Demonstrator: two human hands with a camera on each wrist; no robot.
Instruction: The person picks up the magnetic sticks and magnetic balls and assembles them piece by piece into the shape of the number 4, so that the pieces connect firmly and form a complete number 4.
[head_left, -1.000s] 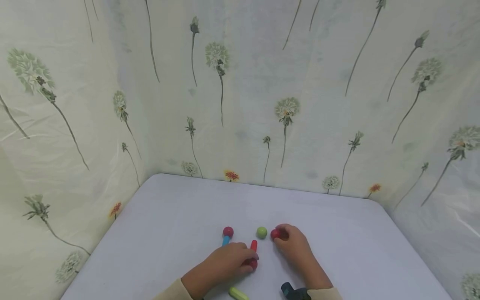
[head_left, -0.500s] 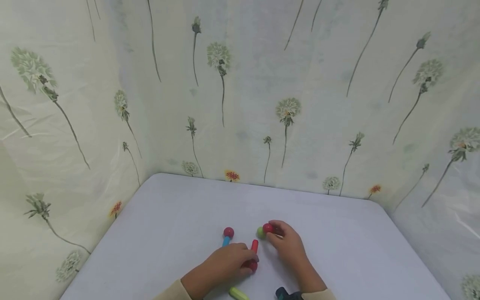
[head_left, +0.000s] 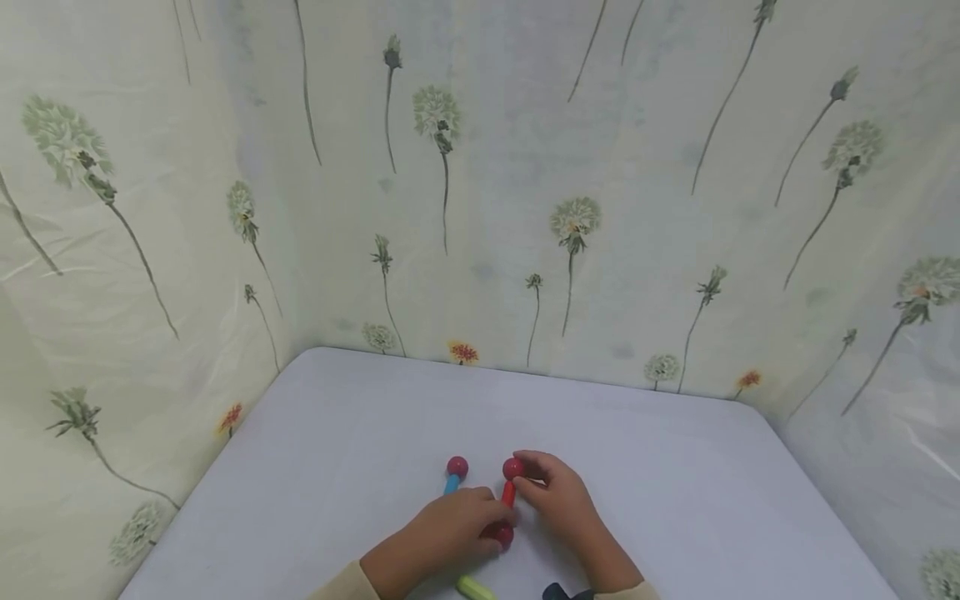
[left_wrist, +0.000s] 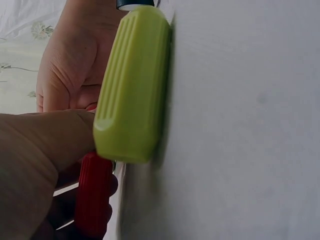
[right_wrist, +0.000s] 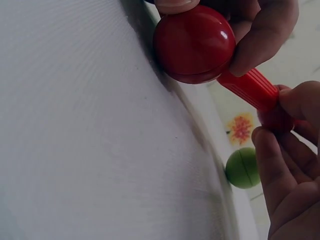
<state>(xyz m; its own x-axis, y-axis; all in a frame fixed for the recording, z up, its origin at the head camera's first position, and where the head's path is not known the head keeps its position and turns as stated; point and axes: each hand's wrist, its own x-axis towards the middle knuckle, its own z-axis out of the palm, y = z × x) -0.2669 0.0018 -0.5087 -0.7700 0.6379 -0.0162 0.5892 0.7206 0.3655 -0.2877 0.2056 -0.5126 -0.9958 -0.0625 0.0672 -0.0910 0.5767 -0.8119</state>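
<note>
Red rod (head_left: 509, 494) between red balls (head_left: 513, 468), left hand (head_left: 466, 521), right hand (head_left: 555, 493) (both pinching)

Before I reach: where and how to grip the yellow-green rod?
I'd pinch the yellow-green rod across its middle, probably from above on the near side: it's long, lies flat, shows ridges, and the left hand sits beyond it.

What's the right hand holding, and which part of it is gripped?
The right hand pinches the far red ball by its sides, between thumb and fingers.
</note>
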